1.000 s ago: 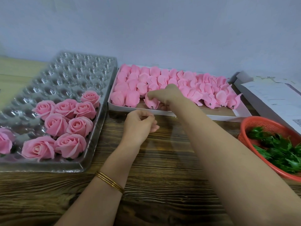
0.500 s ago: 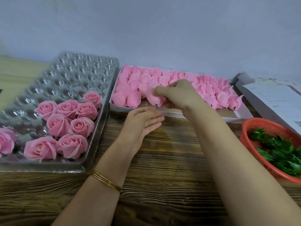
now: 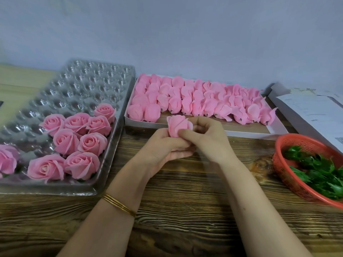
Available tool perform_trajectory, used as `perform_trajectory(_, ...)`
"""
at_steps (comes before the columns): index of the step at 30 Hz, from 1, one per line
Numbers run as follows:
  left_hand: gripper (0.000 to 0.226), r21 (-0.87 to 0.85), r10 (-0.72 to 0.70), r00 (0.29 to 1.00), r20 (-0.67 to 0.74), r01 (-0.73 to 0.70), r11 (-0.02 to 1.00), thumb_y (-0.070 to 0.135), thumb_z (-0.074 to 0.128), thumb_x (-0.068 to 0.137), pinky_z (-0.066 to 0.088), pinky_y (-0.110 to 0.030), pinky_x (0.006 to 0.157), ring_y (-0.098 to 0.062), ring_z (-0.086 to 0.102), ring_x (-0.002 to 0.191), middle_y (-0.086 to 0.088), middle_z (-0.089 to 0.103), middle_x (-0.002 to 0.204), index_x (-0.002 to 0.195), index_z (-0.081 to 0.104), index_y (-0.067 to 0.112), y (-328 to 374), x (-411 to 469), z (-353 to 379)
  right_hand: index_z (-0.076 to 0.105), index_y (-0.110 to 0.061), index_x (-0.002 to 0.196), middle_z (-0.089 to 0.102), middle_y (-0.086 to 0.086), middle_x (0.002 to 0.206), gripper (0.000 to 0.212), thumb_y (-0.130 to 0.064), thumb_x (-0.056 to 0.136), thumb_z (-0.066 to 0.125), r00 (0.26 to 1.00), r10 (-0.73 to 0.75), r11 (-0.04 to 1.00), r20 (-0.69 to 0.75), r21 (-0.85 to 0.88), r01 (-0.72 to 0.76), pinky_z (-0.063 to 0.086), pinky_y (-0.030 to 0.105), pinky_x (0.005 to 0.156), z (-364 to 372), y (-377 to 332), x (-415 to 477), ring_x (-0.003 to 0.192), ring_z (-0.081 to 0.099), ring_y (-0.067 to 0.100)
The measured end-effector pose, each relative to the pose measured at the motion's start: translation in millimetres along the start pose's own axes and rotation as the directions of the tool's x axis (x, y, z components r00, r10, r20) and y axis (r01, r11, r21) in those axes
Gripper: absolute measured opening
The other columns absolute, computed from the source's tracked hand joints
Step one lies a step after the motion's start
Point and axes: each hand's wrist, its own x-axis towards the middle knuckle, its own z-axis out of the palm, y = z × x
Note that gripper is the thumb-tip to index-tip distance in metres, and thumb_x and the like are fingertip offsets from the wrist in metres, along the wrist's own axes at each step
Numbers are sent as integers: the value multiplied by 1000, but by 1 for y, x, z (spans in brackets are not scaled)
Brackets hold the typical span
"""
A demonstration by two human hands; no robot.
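Pink rose bud: one, held over the wooden table, just in front of the near wall of the white box.
Left hand: fingers curled round the bud's base from below.
Right hand: thumb and fingertips pinch the bud's right side; the petals stand above both hands.
White box: rows of like buds.
Clear plastic tray, left: opened roses in its near cups.
Red basket, right: green leaves.

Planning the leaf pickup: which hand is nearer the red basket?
Right. The right hand is left of the red basket, apart from it; the left hand is farther left. Both hold the pink rose.
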Motion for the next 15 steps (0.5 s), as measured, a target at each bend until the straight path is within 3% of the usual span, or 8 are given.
perform_trajectory(5, 23, 124, -18, 1000, -17, 20, 992, -2, 70, 85, 59, -23, 69, -18, 72, 78, -12, 75, 86, 107, 69, 3, -1, 1, -1, 70, -5, 93, 69, 20, 83, 15, 2, 79, 74, 1000, -11, 997, 28, 78, 9, 52, 36, 65, -4, 8, -6, 73, 62, 22)
perform_trajectory(10, 13, 137, -40, 998, 54, 32, 990, -2, 71, 84, 56, -21, 62, -14, 68, 68, -11, 72, 77, 96, 72, 1, -1, -2, 0, 71, -12, 90, 67, 31, 94, 18, -2, 77, 76, 995, -60, 994, 85, 93, 52, 52, 44, 72, -10, 11, -9, 77, 63, 28)
perform_trajectory(15, 13, 190, -51, 997, 62, 39, 981, -6, 72, 82, 51, -19, 57, -9, 61, 60, -6, 66, 69, 89, 72, 5, -2, -3, 4, 70, -5, 97, 70, 25, 91, 21, -2, 76, 73, 989, -78, 990, 129, 126, 61, 54, 43, 73, -13, 15, -13, 72, 65, 25)
